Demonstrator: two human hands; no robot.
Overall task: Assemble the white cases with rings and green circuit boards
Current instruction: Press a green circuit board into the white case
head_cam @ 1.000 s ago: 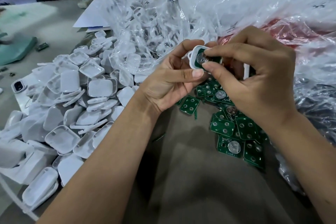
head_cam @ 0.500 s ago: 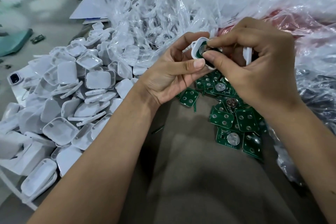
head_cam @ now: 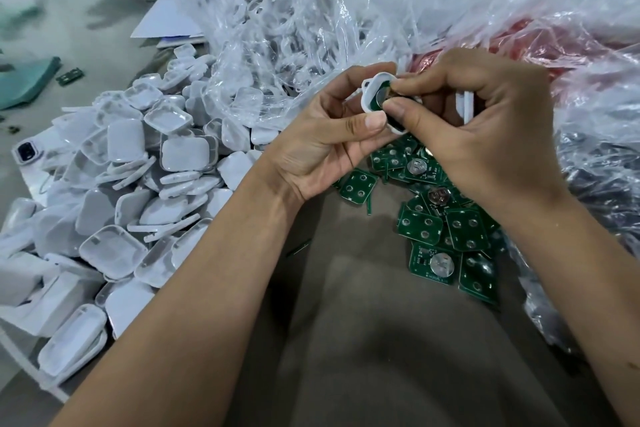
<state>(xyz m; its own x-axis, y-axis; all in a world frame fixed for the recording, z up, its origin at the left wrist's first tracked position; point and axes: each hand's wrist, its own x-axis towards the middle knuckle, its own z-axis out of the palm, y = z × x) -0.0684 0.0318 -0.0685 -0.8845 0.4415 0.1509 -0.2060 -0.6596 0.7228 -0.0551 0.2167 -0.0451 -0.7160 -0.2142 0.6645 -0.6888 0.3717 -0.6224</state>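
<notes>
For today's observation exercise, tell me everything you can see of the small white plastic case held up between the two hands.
The small white plastic case is a shallow, rounded-square shell with a raised rim, smooth and glossy. It is tilted on edge above the pile of loose green circuit boards. A green circuit board with a round silver cell sits partly inside it. The left hand grips its rim with thumb and fingers; the right hand pinches the board at the case's open face.

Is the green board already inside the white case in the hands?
Inside: the green board shows within the white case rim, right hand fingers pressing.
</notes>
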